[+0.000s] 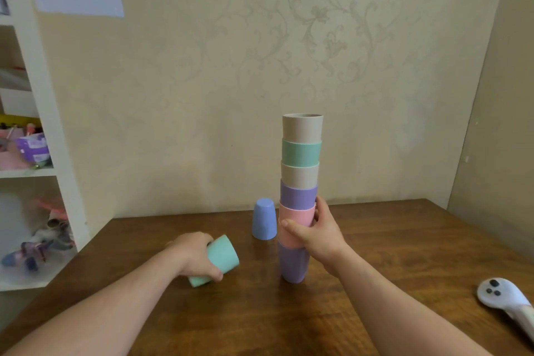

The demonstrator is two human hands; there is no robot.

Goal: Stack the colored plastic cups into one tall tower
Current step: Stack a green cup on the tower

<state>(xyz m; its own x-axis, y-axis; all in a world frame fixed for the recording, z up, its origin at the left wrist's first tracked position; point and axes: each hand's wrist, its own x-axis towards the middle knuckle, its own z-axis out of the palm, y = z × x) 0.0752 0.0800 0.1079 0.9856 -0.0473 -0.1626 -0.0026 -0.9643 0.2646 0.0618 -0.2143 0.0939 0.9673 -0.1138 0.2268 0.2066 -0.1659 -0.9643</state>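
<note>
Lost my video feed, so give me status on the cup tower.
Right hand steadying tower at pink cup. Left hand gripping teal cup, tilted. Blue cup upside down beside tower, unstacked.

I am gripping matt, smooth plastic cups: a mint cup (219, 260) and a pastel tower (299, 196). The bench (375, 240) is looking like dark, lightly glossy wood.
</note>
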